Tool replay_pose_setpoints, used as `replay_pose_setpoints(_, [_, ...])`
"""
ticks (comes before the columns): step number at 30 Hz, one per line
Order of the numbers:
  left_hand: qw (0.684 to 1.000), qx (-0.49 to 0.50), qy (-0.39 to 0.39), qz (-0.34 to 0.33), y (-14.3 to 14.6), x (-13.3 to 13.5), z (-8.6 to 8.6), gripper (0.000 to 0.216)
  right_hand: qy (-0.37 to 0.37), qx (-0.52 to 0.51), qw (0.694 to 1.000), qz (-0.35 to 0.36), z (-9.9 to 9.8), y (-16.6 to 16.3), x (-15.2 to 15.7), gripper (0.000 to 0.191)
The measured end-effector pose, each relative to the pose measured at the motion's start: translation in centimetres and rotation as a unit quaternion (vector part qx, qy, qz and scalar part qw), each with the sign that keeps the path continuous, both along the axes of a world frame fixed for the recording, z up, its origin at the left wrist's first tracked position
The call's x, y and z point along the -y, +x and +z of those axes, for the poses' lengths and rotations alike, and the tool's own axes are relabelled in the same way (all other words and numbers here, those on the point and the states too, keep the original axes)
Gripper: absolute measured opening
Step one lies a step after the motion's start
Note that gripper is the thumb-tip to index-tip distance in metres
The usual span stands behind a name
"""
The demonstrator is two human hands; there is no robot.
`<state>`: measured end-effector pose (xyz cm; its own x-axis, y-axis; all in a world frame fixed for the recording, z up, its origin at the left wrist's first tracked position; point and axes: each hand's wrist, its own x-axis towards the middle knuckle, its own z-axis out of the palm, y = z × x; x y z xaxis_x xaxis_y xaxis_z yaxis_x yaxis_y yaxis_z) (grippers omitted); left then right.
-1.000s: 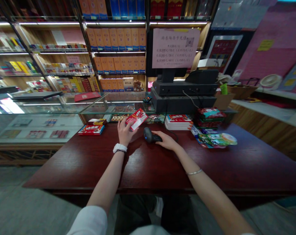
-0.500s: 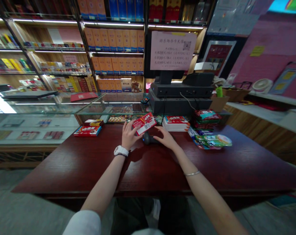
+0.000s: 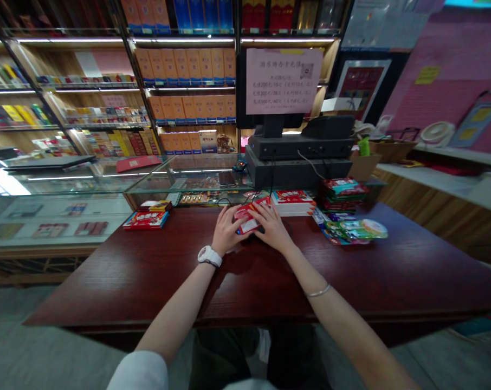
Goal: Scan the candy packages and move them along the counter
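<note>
Between my two hands is a flat red box (image 3: 245,215) with white print, held above the middle of the dark wooden desk (image 3: 148,287). My left hand (image 3: 228,232) grips its left side, thumb across the front. My right hand (image 3: 272,227) has its fingers over the right side of the same box. Behind and under the box lies a dark handheld scanner, now mostly hidden. Just past my right hand stands a stack of similar red-and-white boxes (image 3: 292,201). Off to the left lie more red boxes (image 3: 146,219) with a small yellow-brown packet on top.
Right of the stack are piled red snack packets (image 3: 343,195) and green-and-blue packets (image 3: 353,230). A black cash register (image 3: 298,162) and a monitor with a paper sign (image 3: 284,81) stand behind. A glass display case (image 3: 180,173) borders the desk's far side.
My right hand has moved up and left from near the scanner onto the red box. My left hand has shifted right and lower with the box, which now covers the scanner.
</note>
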<state>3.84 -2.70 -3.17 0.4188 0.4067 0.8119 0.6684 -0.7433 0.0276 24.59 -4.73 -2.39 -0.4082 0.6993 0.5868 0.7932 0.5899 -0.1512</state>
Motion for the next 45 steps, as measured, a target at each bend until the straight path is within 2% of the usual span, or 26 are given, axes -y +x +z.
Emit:
replay_pose_setpoints(6, [0.999,0.026,-0.001,-0.031,0.6,0.1,-0.3,0.043,0.027,0.041,0.998,0.028,0.1,-0.6,0.6,0.049])
replay_pose_setpoints(11, [0.998,0.022,-0.004,-0.064,0.7,0.1,-0.3,0.052,0.021,0.107,0.993,0.039,0.4,-0.6,0.8,0.064])
replay_pose_setpoints(17, [0.998,0.021,-0.024,-0.062,0.6,0.1,-0.2,0.058,0.024,0.137,0.990,0.020,0.6,-1.0,1.1,0.073])
replay_pose_setpoints(27, [0.998,0.022,-0.033,-0.056,0.6,0.3,0.3,0.058,0.036,0.128,0.991,0.004,0.8,-1.8,1.5,0.069])
replay_pose_setpoints(33, [0.997,0.017,-0.035,-0.066,0.8,0.3,0.1,0.067,0.038,0.135,0.990,0.002,0.9,-1.8,1.6,0.070])
replay_pose_setpoints(39, [0.996,0.062,-0.022,-0.063,0.7,0.4,0.4,0.090,0.083,0.089,0.992,-0.024,0.9,-0.6,1.0,0.066])
replay_pose_setpoints(42, [0.997,0.051,-0.031,-0.046,0.3,0.1,0.5,0.098,0.139,0.029,0.989,-0.029,0.8,0.5,0.4,0.055])
replay_pose_setpoints(45, [0.998,0.031,-0.042,-0.029,0.0,-0.4,0.2,0.097,0.182,-0.047,0.982,-0.018,0.5,1.3,-0.2,0.043])
